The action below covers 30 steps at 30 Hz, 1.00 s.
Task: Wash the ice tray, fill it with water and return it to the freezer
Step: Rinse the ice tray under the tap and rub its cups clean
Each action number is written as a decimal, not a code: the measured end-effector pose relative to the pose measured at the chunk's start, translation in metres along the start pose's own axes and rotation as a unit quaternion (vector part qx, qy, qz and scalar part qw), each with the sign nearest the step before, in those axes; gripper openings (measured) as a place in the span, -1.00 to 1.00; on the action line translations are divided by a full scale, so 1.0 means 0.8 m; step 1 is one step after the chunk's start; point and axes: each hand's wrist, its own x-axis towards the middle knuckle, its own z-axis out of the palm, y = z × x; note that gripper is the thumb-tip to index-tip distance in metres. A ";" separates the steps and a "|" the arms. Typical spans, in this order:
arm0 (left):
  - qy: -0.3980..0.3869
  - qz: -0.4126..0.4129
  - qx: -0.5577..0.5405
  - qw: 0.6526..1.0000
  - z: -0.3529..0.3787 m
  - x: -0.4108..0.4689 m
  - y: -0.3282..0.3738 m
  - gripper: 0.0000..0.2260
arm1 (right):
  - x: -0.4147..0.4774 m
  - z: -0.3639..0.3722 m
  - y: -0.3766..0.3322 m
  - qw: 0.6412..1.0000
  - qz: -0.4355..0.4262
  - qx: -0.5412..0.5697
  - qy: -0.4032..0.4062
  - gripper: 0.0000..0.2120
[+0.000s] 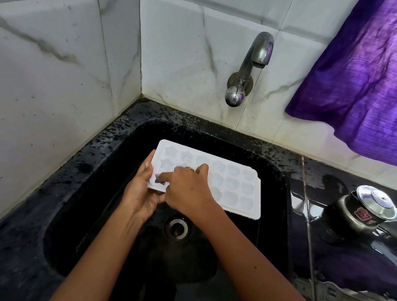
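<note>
Lying face-up: white ice tray [239, 182], star and rounded cavities.

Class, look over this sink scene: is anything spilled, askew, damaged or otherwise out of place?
Pooled water lies on the black counter right of the sink, in front of the lidded steel pot, and droplets speckle the sink's rim. The ice tray, held over the basin, looks intact.

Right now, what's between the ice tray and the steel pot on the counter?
In the head view, only the sink's right rim and bare black counter lie between the ice tray and the steel pot.
</note>
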 end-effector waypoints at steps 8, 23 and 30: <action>0.009 -0.006 -0.006 1.000 0.003 0.000 0.000 -0.64 | -0.001 -0.001 0.000 0.998 -0.010 -0.055 0.016 -0.68; 0.025 -0.002 -0.001 1.000 0.001 -0.004 0.003 -0.75 | -0.025 -0.008 0.070 0.964 0.180 0.118 0.159 -0.59; 0.050 -0.037 -0.004 0.998 0.002 -0.006 0.001 -0.75 | -0.064 0.017 0.158 0.811 0.397 0.421 0.083 -0.58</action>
